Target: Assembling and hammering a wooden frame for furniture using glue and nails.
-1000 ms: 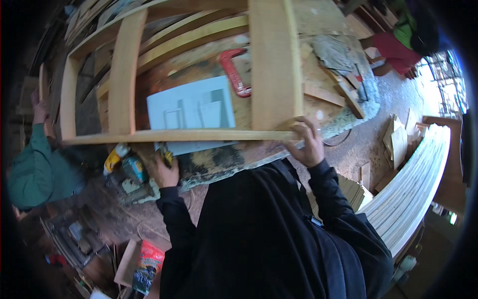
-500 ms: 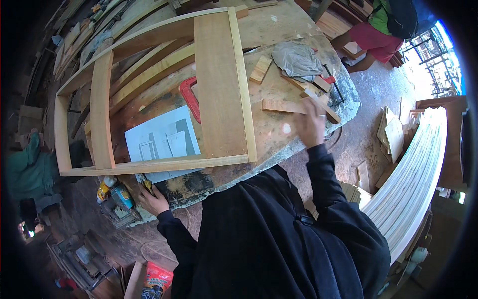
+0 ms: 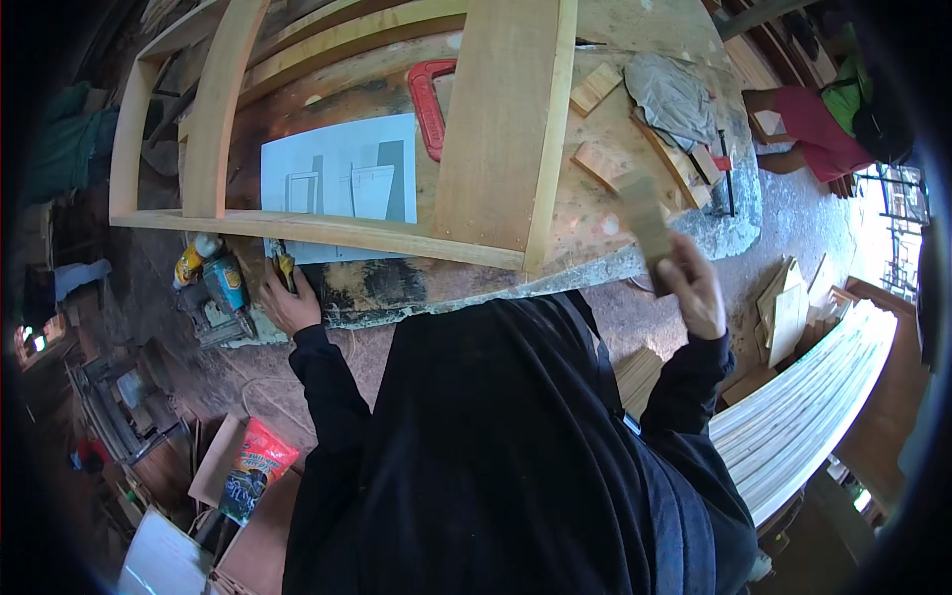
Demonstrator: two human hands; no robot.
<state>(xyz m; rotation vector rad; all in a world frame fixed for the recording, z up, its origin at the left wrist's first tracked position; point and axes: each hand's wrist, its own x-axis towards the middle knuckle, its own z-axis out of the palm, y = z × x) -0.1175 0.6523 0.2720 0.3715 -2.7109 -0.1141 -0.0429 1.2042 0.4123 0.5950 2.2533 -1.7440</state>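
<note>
Item: wooden block [image 3: 643, 213], a short flat offcut, held in the right hand [image 3: 692, 288] above the near right edge of the workbench [image 3: 595, 253]; the fingers are closed round its lower end, and its upper end is blurred. Long axis: roughly upright in the picture, leaning slightly left, the free end pointing away from the person toward the bench top. Left hand [image 3: 288, 302]: at the front edge of the bench, fingers curled on a small yellow-and-black tool [image 3: 285, 266] (its kind is too small to tell). Adjacent: a large wooden frame [image 3: 501, 129] lying flat, a grey drawing sheet [image 3: 342, 178] beneath it, a red clamp [image 3: 428, 99], loose offcuts [image 3: 595, 89]. Step in hand, by judgement: bringing the block toward the frame. Next move would call for setting its flat face squarely against a rail while the other hand steadies.
</note>
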